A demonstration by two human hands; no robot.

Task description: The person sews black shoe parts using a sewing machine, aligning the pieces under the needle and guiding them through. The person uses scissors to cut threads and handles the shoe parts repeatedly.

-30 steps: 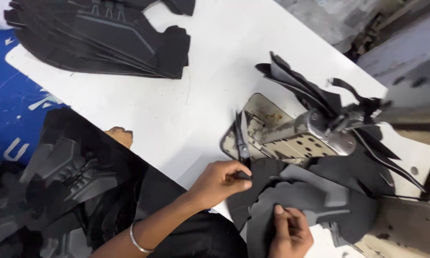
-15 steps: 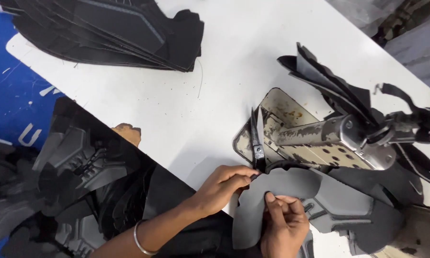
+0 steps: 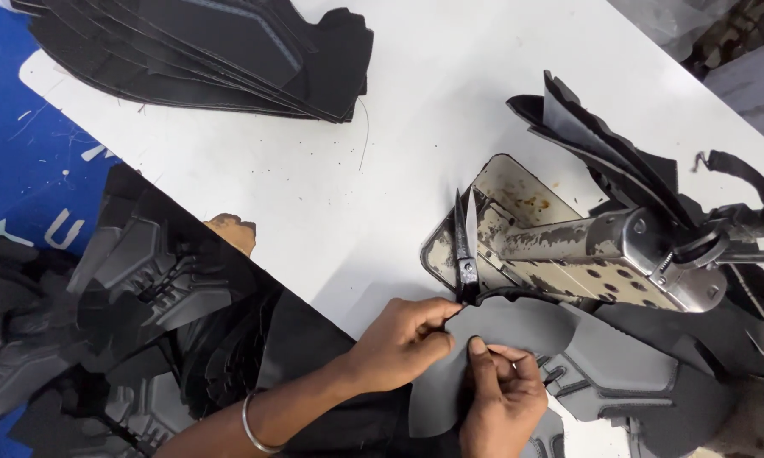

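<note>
Left hand (image 3: pixel 403 339) and right hand (image 3: pixel 502 399) both pinch the dark grey shoe-upper piece (image 3: pixel 484 339) at the near edge of the white table (image 3: pixel 314 170), the left hand's fingers also closed around black thread snips (image 3: pixel 464 246) whose blades point away from the person. Right behind, the worn metal sewing-machine arm (image 3: pixel 602 254) crowds in, draped with black cut pieces (image 3: pixel 602 153). A fanned stack of black uppers (image 3: pixel 229 51) lies at the far left corner, and more moulded pieces (image 3: pixel 144 280) are heaped off the table's left edge over a blue sheet with white markings (image 3: pixel 34 170).

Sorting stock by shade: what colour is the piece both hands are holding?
Dark grey to black, matte, seen in the head view: the curved piece.
</note>
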